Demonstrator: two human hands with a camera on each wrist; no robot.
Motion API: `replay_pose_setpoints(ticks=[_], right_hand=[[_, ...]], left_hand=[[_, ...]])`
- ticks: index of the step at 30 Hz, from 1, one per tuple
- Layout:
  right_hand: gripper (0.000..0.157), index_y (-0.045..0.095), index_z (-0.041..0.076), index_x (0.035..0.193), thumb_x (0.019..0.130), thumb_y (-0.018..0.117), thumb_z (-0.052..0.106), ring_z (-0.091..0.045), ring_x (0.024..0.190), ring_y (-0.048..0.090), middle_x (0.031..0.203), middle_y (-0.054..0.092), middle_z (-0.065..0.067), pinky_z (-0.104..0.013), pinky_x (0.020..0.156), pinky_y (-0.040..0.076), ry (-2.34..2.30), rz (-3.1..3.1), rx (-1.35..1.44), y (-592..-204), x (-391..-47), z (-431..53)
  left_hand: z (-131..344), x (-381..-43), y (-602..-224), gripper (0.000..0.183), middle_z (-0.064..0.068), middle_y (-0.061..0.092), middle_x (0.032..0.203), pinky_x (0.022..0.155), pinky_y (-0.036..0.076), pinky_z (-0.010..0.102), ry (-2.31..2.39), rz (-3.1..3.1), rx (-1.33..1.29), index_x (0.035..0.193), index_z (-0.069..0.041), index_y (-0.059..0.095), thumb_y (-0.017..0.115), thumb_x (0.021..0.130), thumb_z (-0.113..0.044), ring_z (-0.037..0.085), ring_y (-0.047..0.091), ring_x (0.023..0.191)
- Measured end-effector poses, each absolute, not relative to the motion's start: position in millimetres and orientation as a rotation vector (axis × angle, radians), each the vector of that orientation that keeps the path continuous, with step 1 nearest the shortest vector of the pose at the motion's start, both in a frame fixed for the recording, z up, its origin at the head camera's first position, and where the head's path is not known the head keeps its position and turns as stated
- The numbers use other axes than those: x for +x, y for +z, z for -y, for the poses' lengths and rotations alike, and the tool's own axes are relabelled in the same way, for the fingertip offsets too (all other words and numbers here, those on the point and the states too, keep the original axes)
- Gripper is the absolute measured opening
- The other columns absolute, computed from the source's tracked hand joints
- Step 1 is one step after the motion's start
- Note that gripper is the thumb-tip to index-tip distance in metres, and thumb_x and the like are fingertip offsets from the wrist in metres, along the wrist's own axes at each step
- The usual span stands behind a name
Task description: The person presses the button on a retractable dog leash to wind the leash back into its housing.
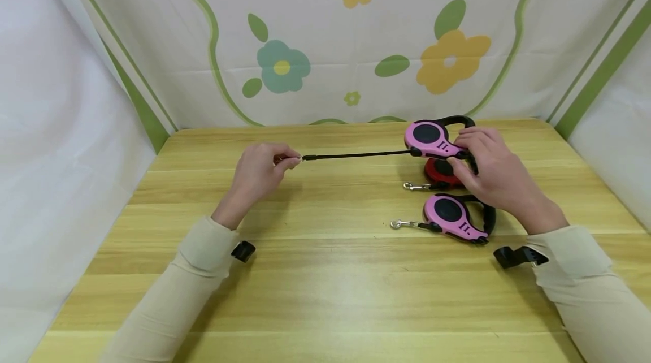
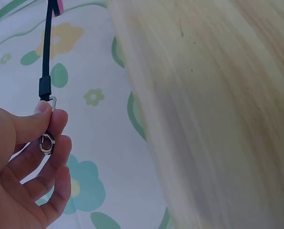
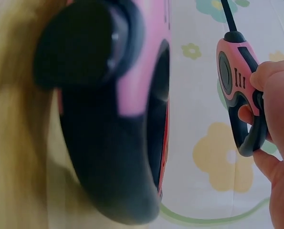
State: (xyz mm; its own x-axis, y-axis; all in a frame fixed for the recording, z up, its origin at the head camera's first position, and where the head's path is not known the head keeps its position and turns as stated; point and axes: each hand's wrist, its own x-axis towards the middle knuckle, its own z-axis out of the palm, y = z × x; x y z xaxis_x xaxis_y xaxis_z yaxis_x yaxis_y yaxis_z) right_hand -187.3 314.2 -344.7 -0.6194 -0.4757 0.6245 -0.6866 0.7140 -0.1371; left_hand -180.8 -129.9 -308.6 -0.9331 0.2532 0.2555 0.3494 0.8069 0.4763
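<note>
My right hand (image 1: 490, 168) grips the black handle of a pink and black retractable dog leash (image 1: 427, 134), raised above the table, thumb near its button side. From its nose a black strap (image 1: 361, 154) runs straight and taut to the left. At the strap's far end my left hand (image 1: 261, 171) pinches the metal snap hook (image 2: 47, 143) between thumb and forefinger. Below the held leash lies a red retractable leash (image 1: 441, 173), partly hidden by it and by my right hand. Nearer me is a second pink leash (image 1: 448, 211) lying flat, its silver hook pointing left.
The wooden table (image 1: 325, 295) ends at the back against a white curtain (image 1: 325, 69) printed with flowers. White cloth (image 1: 46, 154) hangs at the left side too. A black wrist mount (image 1: 519, 256) sticks out from the right sleeve, close to the nearer pink leash.
</note>
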Motion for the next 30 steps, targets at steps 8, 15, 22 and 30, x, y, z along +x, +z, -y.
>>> replay_pose_setpoints(ticks=[8, 15, 22, 30], right_hand=[[0.035, 0.064, -0.014, 0.115, 0.098, 0.065, 0.017, -0.049, 0.128, 0.053, 0.122, 0.066, -0.033, -0.049, 0.117, 0.041, 0.523, 2.34, 0.869, -347.1, -185.3, -318.7], [0.036, 0.064, -0.014, 0.116, 0.098, 0.065, 0.017, -0.05, 0.128, 0.053, 0.122, 0.066, -0.033, -0.05, 0.116, 0.04, 0.522, 2.331, 0.884, -347.8, -184.6, -319.3], [0.04, 0.064, -0.014, 0.115, 0.103, 0.061, 0.024, -0.049, 0.127, 0.054, 0.12, 0.067, -0.032, -0.047, 0.118, 0.04, 0.518, 2.322, 0.9, -348.2, -185.3, -319.0], [0.046, 0.065, -0.013, 0.116, 0.107, 0.057, 0.031, -0.048, 0.127, 0.054, 0.123, 0.066, -0.032, -0.047, 0.117, 0.042, 0.514, 2.331, 0.892, -351.5, -182.6, -319.8]], left_hand=[[127.6, -181.8, -315.5, 0.012, 0.008, 0.082, 0.093, 0.06, 0.043, 0.029, -0.894, 2.75, -0.478, 0.105, -0.01, 0.084, 0.075, 0.1, -0.016, 0.022, 0.073, 0.078], [128.0, -180.7, -318.4, 0.012, 0.009, 0.082, 0.093, 0.061, 0.041, 0.03, -0.93, 2.728, -0.474, 0.105, -0.008, 0.083, 0.075, 0.1, -0.014, 0.025, 0.072, 0.078], [131.4, -177.9, -316.9, 0.012, 0.009, 0.083, 0.095, 0.059, 0.041, 0.027, -0.929, 2.701, -0.477, 0.105, -0.009, 0.084, 0.074, 0.1, -0.013, 0.023, 0.072, 0.078], [129.5, -176.8, -319.1, 0.01, 0.012, 0.082, 0.089, 0.058, 0.044, 0.025, -0.917, 2.619, -0.495, 0.101, -0.005, 0.083, 0.075, 0.099, -0.011, 0.024, 0.073, 0.074]])
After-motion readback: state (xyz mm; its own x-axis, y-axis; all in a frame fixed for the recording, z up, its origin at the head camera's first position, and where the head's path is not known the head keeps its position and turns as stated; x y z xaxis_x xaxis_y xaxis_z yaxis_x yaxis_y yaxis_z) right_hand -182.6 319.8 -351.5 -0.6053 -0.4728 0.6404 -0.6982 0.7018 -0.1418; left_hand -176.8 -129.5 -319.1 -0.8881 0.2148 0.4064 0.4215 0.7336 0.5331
